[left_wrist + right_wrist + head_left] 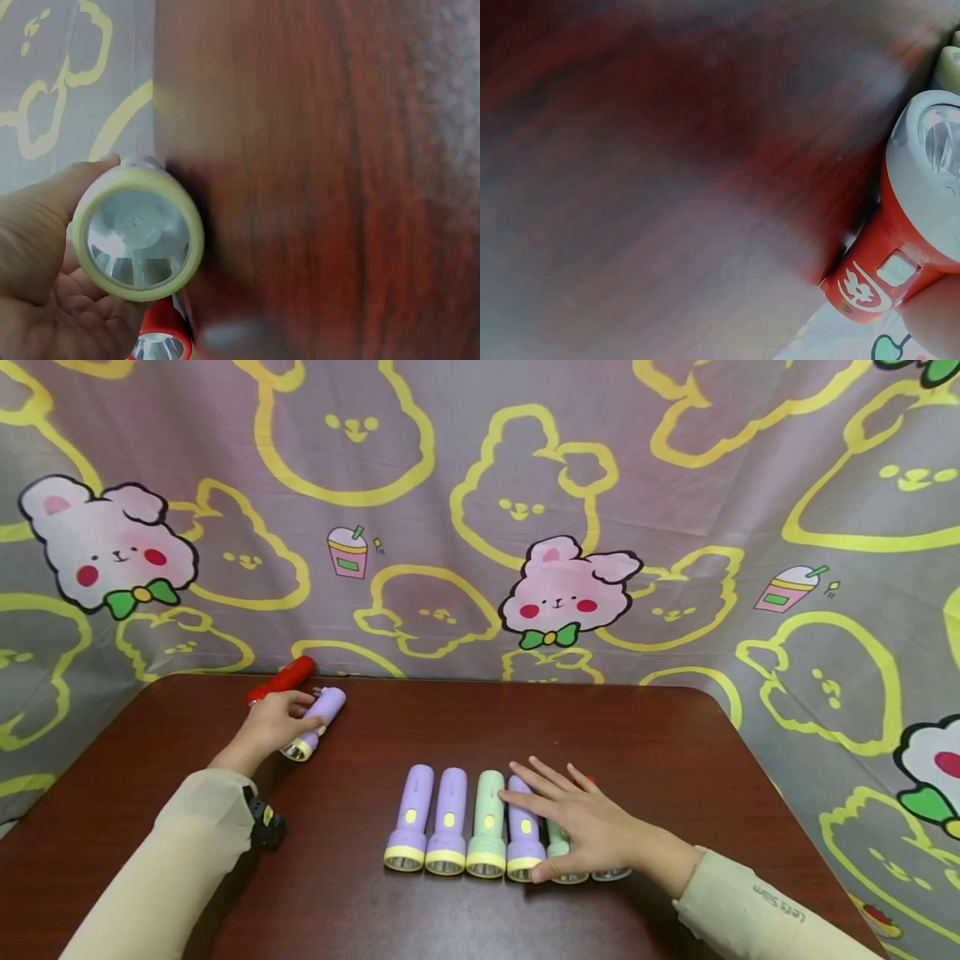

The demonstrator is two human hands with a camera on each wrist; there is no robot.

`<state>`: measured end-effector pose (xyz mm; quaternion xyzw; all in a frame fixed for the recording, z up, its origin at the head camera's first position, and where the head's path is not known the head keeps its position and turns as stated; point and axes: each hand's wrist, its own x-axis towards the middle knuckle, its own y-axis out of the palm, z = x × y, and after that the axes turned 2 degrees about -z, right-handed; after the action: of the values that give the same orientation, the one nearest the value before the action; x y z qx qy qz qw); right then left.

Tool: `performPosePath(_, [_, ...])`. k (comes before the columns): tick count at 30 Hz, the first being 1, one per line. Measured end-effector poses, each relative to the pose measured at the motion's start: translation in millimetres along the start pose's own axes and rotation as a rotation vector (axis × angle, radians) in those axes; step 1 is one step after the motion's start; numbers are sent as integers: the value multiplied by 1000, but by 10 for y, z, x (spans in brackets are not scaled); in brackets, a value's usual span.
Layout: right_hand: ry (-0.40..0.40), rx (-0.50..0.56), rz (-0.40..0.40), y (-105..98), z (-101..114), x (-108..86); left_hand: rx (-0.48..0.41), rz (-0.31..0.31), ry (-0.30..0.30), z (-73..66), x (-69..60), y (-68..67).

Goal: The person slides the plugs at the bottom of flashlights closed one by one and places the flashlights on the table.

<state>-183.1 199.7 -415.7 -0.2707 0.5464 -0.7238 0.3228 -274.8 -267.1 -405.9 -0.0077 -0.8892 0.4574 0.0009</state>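
Observation:
At the back left of the table my left hand (272,727) holds a purple flashlight (331,700) with a yellow rim. The left wrist view shows thumb and fingers around it, the lens (137,225) facing the camera. Just behind lies a red flashlight (294,676). My right hand (596,827) spreads its fingers over the right end of a row of flashlights, partly hiding several. In that row are purple flashlights (417,797) and a green flashlight (490,810). A red flashlight with a pale head (919,172) stands out by the hand in the right wrist view.
The dark brown wooden table (360,914) has rounded far corners. A curtain (420,460) with cartoon rabbits and yellow outlines hangs behind it and along its right side. The row's lens ends face the near edge.

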Motion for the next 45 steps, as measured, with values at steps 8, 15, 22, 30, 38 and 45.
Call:
performPosePath(8, [13,17,11,-7,3,-1,-3,21,37,-2,-24,-1])
performPosePath(15, [1,6,3,-5,-3,2,-17,6,53,-11,-63,-15])
performPosePath(22, [1,5,2,4,-11,-11,-78,-18,59,-49,-134,-25])
performPosePath(30, [-5,5,-6,13,-15,-5,-108,-71,59,-96,-229,-29])
performPosePath(38, [-15,-3,-19,15,-17,2,-138,-165,116,-201,-349,-72])
performPosePath(45, [-18,-17,-22,25,-26,-2,-173,-198,101,-318,-472,-79])
